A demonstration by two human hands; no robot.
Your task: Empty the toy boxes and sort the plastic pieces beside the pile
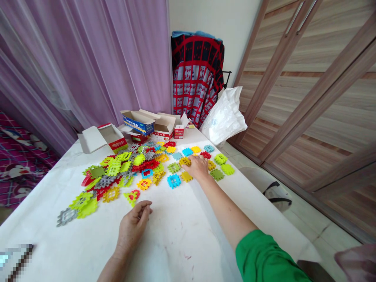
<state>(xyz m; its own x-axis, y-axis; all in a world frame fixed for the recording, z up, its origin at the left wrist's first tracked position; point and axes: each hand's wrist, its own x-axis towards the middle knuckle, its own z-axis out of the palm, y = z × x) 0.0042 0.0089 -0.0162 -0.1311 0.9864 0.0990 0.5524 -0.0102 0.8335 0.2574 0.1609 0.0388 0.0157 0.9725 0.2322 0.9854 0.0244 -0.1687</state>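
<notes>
My right hand [197,166] reaches over the loose plastic pieces, its fingers bent down at a dark yellow interlocking building tile [185,161] that pokes out beside the thumb. Close to it lie a yellow tile [186,177], a blue window tile [174,181], an olive green tile [217,174] and a red tile [205,155]. My left hand [133,223] rests on the table with its fingers curled in, nothing showing in them. Just beyond it is a lime and red triangular piece [132,196]. A mixed heap of interlocking tiles [117,168] spreads to the left.
Opened cardboard boxes, among them a blue box [138,122] and a red box [113,137], stand along the table's back. A white plastic bag [225,117] is by the back right edge. The white table [176,243] ends at the right above a floor bin [264,188].
</notes>
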